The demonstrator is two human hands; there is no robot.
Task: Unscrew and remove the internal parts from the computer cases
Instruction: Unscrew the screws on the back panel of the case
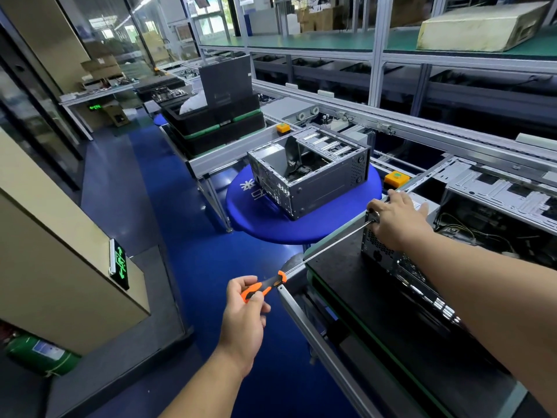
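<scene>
1. Left hand (245,300): fingers and thumb are curling round the orange-and-black handle of a long screwdriver (316,253), gripping it near the butt end
2. Screwdriver shaft is running up and right; its tip is meeting the rear upper corner of the near computer case (388,254), just under the right hand; the screw itself is too small to make out
3. Right hand (398,221): fingers are lying fairly flat and together over the top corner of that case, steadying it; thumb is sitting beside the shaft tip
4. Near case is sitting on a black pallet (337,263) on the conveyor line; a second, stripped-looking case (313,173) is resting on a blue round stool (259,215), well apart
5. Step in hand, by judgement: loosening a rear-panel screw
6. Next move is calling for steady inward pressure, turning the handle, and the right hand catching the freed screw
</scene>
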